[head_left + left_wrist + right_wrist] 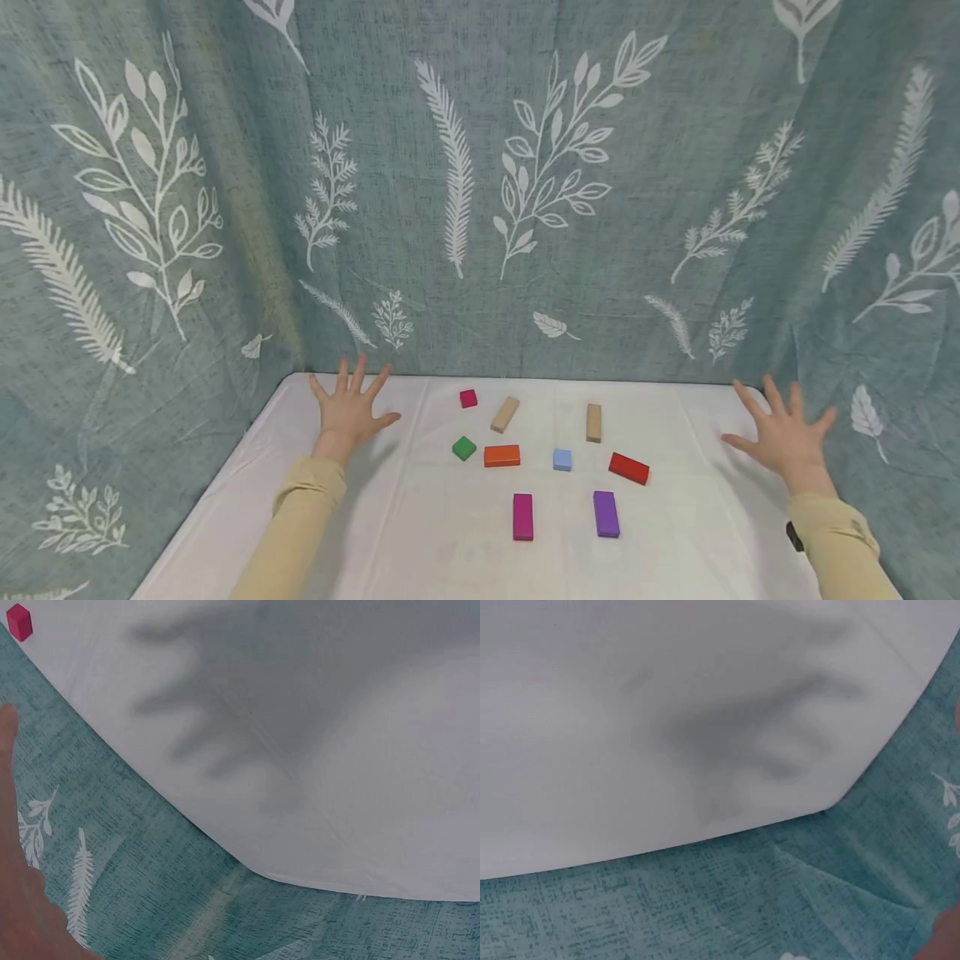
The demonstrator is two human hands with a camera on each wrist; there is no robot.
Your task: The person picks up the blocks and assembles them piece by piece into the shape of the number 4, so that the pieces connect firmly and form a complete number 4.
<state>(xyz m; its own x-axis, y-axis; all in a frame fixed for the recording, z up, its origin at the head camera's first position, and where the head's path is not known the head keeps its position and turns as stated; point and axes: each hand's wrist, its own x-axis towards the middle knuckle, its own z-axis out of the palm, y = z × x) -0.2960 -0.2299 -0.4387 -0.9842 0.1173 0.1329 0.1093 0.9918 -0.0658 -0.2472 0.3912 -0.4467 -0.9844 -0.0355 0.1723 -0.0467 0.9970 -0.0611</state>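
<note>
My left hand (351,417) is spread above the left side of the white table, fingers straight, holding nothing. Over the right side my right hand (787,437) is spread the same way, also without anything in it. Between them lie small blocks: a crimson cube (468,398), a green cube (464,448), an orange block (502,456), two wooden blocks, one tilted (505,414) and one straight (594,423), a light blue cube (562,460), a red block (628,468), a magenta block (522,517) and a purple block (606,513). The left wrist view shows the crimson cube (20,623) in its corner.
A white cloth (435,558) covers the table. Teal curtains (480,317) with white leaf prints hang behind it and at both sides. Shadows of the hands fall on the cloth in both wrist views. A dark object (794,537) shows at the right wrist.
</note>
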